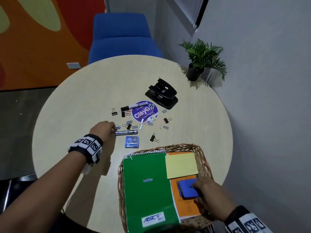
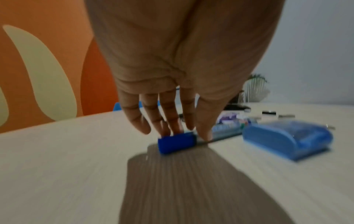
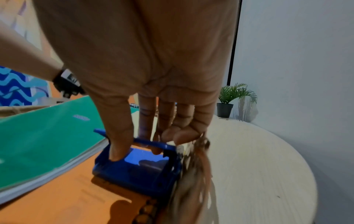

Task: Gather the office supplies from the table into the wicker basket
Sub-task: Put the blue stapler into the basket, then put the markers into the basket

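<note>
A wicker basket [image 1: 204,158] stands at the table's near edge. Inside lie a green spiral notebook [image 1: 148,182], a yellow note pad [image 1: 180,165] and an orange notebook [image 1: 186,207]. My right hand [image 1: 193,186] grips a blue stapler [image 1: 187,188] that rests on the orange notebook; in the right wrist view the hand [image 3: 137,154] has thumb and fingers on opposite sides of the stapler [image 3: 138,169]. My left hand [image 1: 114,129] pinches a blue-capped marker [image 1: 126,132] lying on the table, thumb and fingers on either side of the cap [image 2: 176,141].
A clear blue box [image 1: 132,142] lies beside the marker. Farther out are a black hole punch [image 1: 161,94], a purple round sticker [image 1: 145,111], a black marker [image 1: 133,106], and scattered binder clips, staples and paper clips. A potted plant [image 1: 196,73] and a blue chair [image 1: 122,36] stand at the back.
</note>
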`<state>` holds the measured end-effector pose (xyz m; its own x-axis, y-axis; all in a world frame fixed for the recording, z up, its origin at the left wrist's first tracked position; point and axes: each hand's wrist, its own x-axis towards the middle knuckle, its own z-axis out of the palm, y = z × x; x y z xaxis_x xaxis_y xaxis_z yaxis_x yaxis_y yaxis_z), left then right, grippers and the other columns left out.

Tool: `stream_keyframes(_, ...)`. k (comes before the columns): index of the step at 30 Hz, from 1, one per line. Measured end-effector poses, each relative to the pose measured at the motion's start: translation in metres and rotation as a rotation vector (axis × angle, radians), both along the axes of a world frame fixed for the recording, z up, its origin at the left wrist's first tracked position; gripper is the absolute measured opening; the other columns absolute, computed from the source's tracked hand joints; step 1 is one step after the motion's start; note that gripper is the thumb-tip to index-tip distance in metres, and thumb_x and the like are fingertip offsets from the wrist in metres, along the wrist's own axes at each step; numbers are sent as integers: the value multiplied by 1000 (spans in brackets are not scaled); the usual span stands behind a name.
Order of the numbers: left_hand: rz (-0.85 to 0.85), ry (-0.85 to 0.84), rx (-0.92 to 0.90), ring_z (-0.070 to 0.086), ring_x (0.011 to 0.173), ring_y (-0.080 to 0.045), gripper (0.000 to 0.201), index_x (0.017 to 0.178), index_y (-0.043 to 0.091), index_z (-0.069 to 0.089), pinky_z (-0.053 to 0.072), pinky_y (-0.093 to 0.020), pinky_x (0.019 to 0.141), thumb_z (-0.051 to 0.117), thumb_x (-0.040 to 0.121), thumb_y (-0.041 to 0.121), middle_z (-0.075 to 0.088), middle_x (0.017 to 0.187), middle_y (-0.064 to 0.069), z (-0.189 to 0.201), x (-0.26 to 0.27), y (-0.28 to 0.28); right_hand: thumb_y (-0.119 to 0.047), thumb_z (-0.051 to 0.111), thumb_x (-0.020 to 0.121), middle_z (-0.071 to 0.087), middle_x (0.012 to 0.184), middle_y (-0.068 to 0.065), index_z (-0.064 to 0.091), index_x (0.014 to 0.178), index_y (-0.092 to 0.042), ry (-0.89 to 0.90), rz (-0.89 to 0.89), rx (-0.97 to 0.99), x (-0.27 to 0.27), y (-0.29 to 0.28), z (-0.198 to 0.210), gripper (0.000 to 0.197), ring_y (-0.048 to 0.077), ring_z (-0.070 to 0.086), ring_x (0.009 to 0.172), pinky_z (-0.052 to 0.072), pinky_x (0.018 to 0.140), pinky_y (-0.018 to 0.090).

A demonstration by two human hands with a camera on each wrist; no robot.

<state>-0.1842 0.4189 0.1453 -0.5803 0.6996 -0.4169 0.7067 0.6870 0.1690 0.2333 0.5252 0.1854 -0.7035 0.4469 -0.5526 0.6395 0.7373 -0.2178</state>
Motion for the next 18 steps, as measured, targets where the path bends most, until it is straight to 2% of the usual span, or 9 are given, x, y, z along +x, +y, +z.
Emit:
stream_keyframes(4,-2,68,66,57,96,-29,20,106,19,63,49,-36,74,55,87,19,60,103,-7,-19,10,-7,-32,59,85,56,122,-11,53,121,-33,32,-1,-36,-7,8,13,37,12,54,112,48,91,31)
stream_keyframes(8,19,68,53,58,96,-30,23,110,15,61,50,-37,76,54,89,20,60,106,-10,-11,14,-12,-39,60,87,60,122,-9,55,123,-30,106,28,-24,-44,33,49,38,12,57,106,46,87,27)
stream_keyframes(10,14,70,50,59,97,-31,23,110,15,61,49,-37,76,52,90,20,60,107,-10,4,19,-20,-39,59,87,61,119,-5,56,122,-28,161,93,28,-81,50,61,36,16,58,105,46,85,31)
stream_keyframes(13,24,118,89,59,94,-28,19,108,18,61,42,-31,65,51,91,19,60,103,-7,32,35,-41,-34,59,89,61,122,0,56,122,-23,260,193,66,-157,74,62,35,20,59,104,47,86,35)
stream_keyframes(16,100,154,197,56,81,-24,14,102,18,64,40,-30,62,57,89,20,61,93,-3,58,59,-65,-25,58,90,55,132,6,52,130,-19,292,254,92,-245,91,36,40,26,56,114,46,93,39)
stream_keyframes(18,178,130,279,53,74,-21,12,97,18,64,40,-30,62,64,86,23,60,86,-1,75,77,-78,-17,55,89,51,133,8,46,135,-20,264,307,126,-300,100,12,47,30,56,114,48,92,40)
